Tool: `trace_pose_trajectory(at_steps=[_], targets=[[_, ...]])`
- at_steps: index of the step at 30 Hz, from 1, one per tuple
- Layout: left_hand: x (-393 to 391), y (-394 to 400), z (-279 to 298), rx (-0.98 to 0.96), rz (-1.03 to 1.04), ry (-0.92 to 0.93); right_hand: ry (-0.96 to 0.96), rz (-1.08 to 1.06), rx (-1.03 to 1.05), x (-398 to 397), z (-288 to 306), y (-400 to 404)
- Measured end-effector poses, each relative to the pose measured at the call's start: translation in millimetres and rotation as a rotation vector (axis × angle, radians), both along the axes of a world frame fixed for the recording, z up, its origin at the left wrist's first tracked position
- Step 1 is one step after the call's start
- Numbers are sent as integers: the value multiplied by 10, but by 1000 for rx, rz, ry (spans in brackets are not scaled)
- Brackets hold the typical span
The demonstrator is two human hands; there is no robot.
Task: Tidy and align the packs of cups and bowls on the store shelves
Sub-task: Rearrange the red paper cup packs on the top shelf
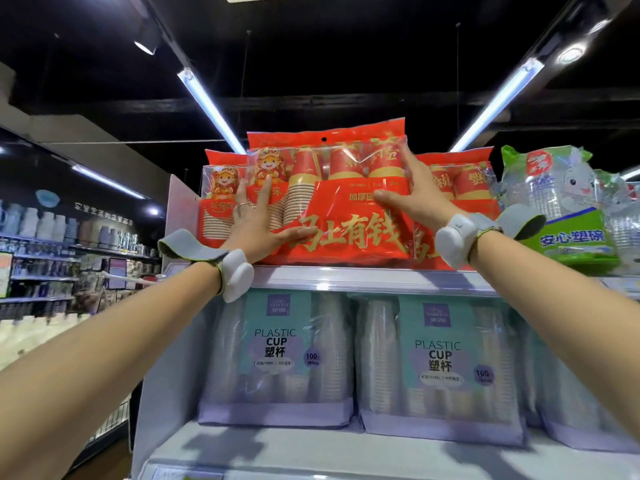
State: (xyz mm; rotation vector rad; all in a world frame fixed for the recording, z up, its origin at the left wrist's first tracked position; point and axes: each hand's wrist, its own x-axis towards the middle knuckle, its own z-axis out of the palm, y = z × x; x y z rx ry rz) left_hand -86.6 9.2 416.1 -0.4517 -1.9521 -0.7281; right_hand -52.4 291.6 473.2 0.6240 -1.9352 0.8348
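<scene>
Red pack of stacked paper cups, standing front and centre on the top shelf, looks light but crinkly and slippery in its film, so flat palms on its face or side edges should steer it best. Left hand and right hand both press it, fingers spread; similar packs stand behind

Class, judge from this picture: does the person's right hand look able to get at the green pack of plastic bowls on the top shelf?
Probably yes. The right hand is flat on the front red cup pack, holding nothing, and the green bowl pack stands just to its right on the same shelf with nothing in front of it.
</scene>
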Motion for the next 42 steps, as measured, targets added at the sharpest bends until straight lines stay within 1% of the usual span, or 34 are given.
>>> trace_pose_trajectory(at_steps=[2,4,7,10,16,20,25,30,37,42], targets=[[-17,-4,14,-99,98,106,-54,-170,144,-1,-46,5],[-15,3,57,-226,193,194,-82,-257,205,28,-103,-25],[-5,25,68,-360,302,166,-65,-203,159,61,-176,-79],[0,-28,61,-406,336,114,-45,-188,136,32,-187,-114],[59,-195,85,-405,339,15,-21,-160,153,-17,-175,-322],[94,-363,84,-408,391,12,9,-144,150,-112,-186,-532],[75,-574,81,-393,389,-31,49,-102,119,-171,-203,-758],[117,-728,73,-355,410,-91,28,-82,123,-236,-201,-954],[101,-816,75,-352,389,-79,40,-55,74,-260,-211,-1084],[120,-800,55,-339,372,-106,28,-54,105,-198,-244,-1046]])
